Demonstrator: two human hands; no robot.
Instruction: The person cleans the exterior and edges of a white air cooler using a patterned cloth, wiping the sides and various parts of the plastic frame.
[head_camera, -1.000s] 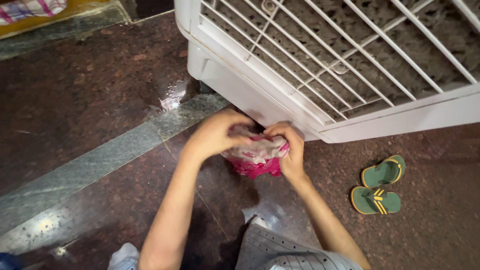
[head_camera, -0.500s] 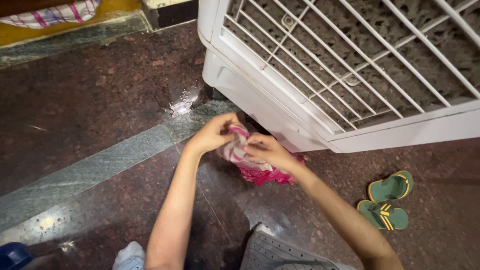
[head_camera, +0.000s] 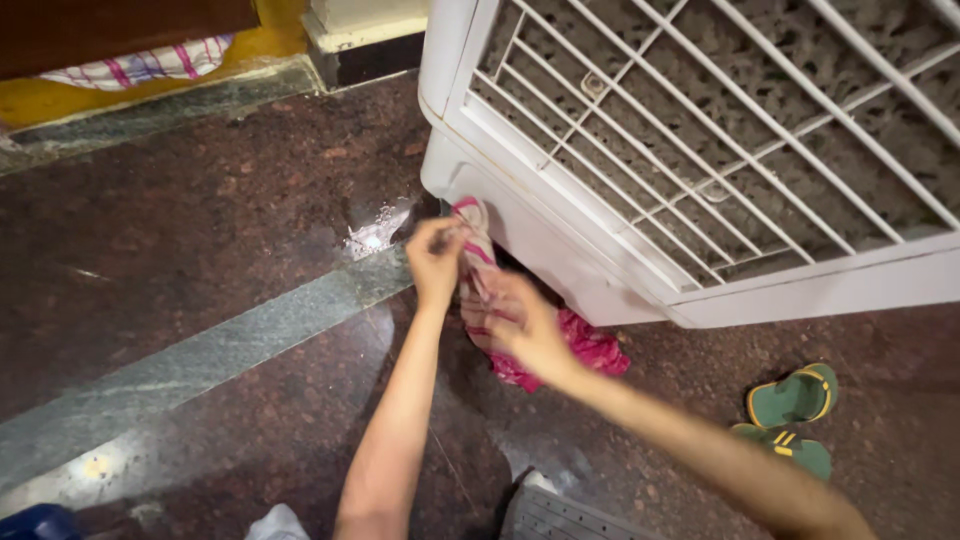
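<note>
My left hand (head_camera: 436, 262) pinches the upper end of a pink and white cloth (head_camera: 575, 350) and holds it up against the lower corner of a white air cooler (head_camera: 520, 215). My right hand (head_camera: 522, 325) grips the same cloth lower down, stretching it. The cloth's bright pink end rests on the dark stone floor under the cooler's edge. The cooler's white grille (head_camera: 720, 130) with a brown fibrous pad behind it fills the upper right.
A wet patch (head_camera: 375, 232) shines on the floor by the cooler's corner. A pair of green sandals (head_camera: 795, 415) lies at the right. A grey stone strip (head_camera: 210, 350) crosses the floor. A striped cloth (head_camera: 140, 65) lies at the top left.
My left hand has risen with one end of the cloth toward the cooler's corner. The bunched cloth has been pulled out longer, and my right hand has slid down along it.
</note>
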